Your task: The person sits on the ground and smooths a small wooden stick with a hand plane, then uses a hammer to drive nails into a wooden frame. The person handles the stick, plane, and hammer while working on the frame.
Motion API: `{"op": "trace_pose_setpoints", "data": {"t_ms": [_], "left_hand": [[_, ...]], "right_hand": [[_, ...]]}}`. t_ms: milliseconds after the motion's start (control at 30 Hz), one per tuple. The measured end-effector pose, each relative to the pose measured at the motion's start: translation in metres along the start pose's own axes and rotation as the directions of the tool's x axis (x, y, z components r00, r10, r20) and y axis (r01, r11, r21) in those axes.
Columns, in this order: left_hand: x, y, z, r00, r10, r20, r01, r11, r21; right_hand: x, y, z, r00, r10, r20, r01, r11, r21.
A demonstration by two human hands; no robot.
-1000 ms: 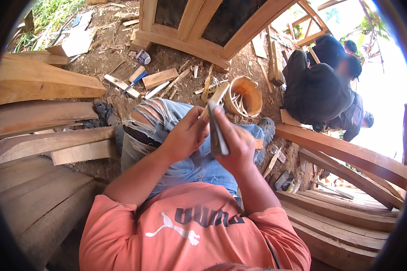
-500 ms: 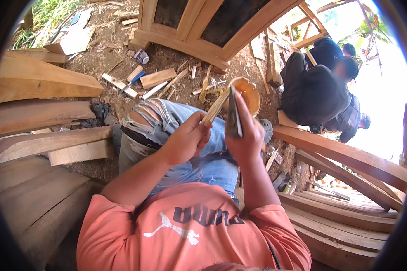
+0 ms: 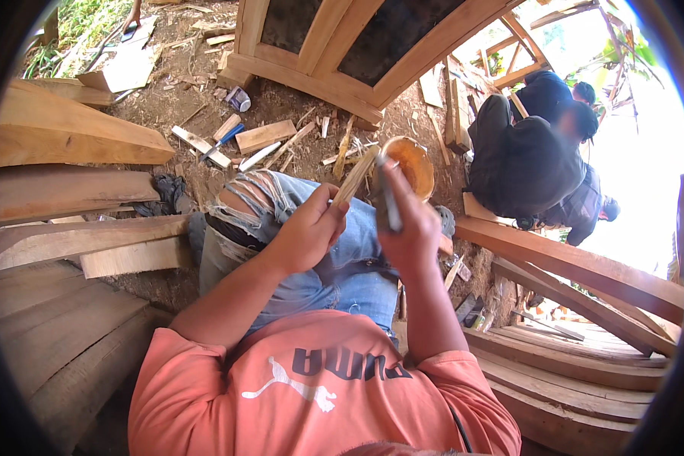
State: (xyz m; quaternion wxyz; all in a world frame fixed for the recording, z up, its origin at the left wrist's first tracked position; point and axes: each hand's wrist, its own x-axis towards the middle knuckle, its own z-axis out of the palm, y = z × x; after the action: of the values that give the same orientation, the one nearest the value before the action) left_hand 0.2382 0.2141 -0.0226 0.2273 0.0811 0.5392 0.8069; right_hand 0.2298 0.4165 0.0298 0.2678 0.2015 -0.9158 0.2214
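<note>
Wooden, likely light and stiff but splintery, the stick [image 3: 355,180] is over your lap's [image 3: 346,292] far edge; your left hand [image 3: 311,229] pinches its near end, probably the safest hold. Your right hand [image 3: 412,234] grips a blurred grey tool [image 3: 390,199].

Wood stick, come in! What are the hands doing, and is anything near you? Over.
Left hand grips wood stick. Right hand holds metal tool, blurred. Bucket just beyond, partly hidden by right hand.

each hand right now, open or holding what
Left hand: closed, holding a wood strip.
Right hand: closed, holding a grey tool, blurred.
</note>
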Motion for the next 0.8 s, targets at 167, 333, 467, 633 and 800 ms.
{"op": "trace_pose_setpoints", "data": {"t_ms": [167,333,467,633,800], "left_hand": [[-0.003,0.003,0.002,1.000,-0.019,-0.014,0.020,0.996,0.082],[0.003,-0.004,-0.007,0.999,0.048,-0.008,-0.048,0.995,-0.089],[0.001,0.003,-0.004,0.999,-0.008,-0.037,0.004,0.993,-0.114],[-0.002,0.008,-0.007,0.994,-0.112,0.010,0.111,0.964,-0.241],[-0.002,0.001,-0.009,0.995,-0.075,0.058,0.088,0.962,-0.259]], "right_hand": [[0.004,0.031,-0.022,0.963,0.246,-0.106,-0.246,0.969,0.016],[-0.025,0.002,-0.026,0.999,0.027,-0.041,-0.024,0.998,0.060],[-0.043,-0.013,-0.030,0.997,-0.057,0.060,0.053,0.997,0.063],[-0.051,-0.021,-0.022,0.981,-0.117,0.154,0.109,0.992,0.059],[-0.048,-0.026,-0.015,0.975,-0.139,0.171,0.127,0.989,0.079]]}}
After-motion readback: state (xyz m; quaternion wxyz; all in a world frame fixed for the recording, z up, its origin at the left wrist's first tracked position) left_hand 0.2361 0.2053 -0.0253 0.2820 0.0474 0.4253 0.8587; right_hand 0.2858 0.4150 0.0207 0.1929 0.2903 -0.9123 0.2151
